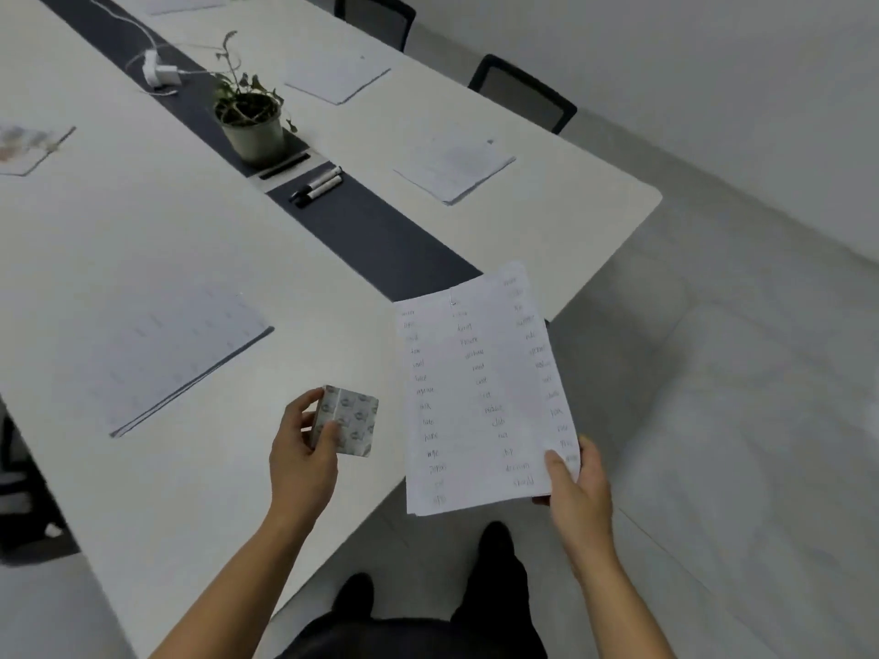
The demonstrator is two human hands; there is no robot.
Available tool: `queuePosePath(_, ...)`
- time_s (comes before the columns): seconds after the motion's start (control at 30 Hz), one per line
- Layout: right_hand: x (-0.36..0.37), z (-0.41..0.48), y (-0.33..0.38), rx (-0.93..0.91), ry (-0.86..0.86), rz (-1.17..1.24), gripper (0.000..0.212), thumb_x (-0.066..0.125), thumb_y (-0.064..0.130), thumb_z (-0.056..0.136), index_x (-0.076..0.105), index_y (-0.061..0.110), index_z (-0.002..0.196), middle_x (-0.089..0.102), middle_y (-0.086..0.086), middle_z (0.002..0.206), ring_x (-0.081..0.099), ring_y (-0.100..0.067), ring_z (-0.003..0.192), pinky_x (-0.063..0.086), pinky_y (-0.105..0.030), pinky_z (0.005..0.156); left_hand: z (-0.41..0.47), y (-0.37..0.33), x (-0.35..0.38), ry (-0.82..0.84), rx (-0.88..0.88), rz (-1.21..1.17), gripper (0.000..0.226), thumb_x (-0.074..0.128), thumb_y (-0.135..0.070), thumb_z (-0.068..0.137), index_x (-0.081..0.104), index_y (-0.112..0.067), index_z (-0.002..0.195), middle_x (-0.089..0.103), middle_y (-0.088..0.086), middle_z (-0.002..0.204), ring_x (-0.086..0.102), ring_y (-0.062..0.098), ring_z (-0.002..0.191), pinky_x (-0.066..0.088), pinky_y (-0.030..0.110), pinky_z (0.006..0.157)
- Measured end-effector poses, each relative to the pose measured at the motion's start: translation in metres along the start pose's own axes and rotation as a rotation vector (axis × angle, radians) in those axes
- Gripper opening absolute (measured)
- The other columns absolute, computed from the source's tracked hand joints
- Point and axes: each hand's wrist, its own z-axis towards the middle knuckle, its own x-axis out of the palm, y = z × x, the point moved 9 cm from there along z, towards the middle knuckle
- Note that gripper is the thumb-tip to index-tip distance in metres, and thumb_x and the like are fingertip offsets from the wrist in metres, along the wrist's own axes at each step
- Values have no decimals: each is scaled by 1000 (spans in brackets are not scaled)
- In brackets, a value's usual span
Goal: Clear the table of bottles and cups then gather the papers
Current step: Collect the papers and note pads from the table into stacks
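White sheets of paper [480, 392], covered in columns of handwritten words, hang in the right hand [578, 487]. We see it pinching their lower right corner, thumb on top and fingers behind. The sheets are lifted clear of the bench [200, 249] and cover its near corner and part of the floor [713, 420] from our view. The left hand [302, 449] grips a small square packet [349, 420] with a printed pattern, its fingers curled over the top left edge and its thumb across the face. It holds the packet over the near edge of the bench, and we cannot tell whether the packet touches the surface. A near stack [176, 359] of papers with faint writing lies flat on the bench to the left of the packet. A dark strip [371, 225] runs down the middle of the bench. Beyond it we see a second stack [456, 164] by the far corner and a third stack [337, 78] further along. At the left edge lies a sheet with a faded colour print [28, 145]. A potted plant [249, 121] stands on the strip, and 2 markers [318, 183] lie side by side just in front of it. A white charger [159, 73] with its cable rests further back on the strip. 2 dark chairs [523, 92] stand along the far side of the bench. At the bottom we see the person's dark trousers [414, 639] and shoes.
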Motion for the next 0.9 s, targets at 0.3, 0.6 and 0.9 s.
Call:
queuePosePath(0.3,97,116,21,-22,499,-178,21,52,15,97,52,23,117,65,5,108,66,-14,92,62,-36,66,-52,22,-3,-425,-187,12,40,55,-7,95,53,-38,122,62,4,113,62,23,92,54,42,80)
queuePosePath(0.6,130,172,-61,80,467,-581,62,59,37,97,32,20,149,36,-15,145,51,-29,114,44,-36,91,-79,69,-8,-526,-312,5,41,56,-8,95,53,-38,124,62,5,114,63,23,92,54,40,78)
queuePosePath(0.9,202,121,-23,-472,526,-1005,69,50,50,98,19,29,156,-9,-14,164,0,-40,150,12,-55,121,-75,102,-19,-525,-401,-45,42,54,-6,96,53,-41,119,61,6,113,62,21,92,56,44,81)
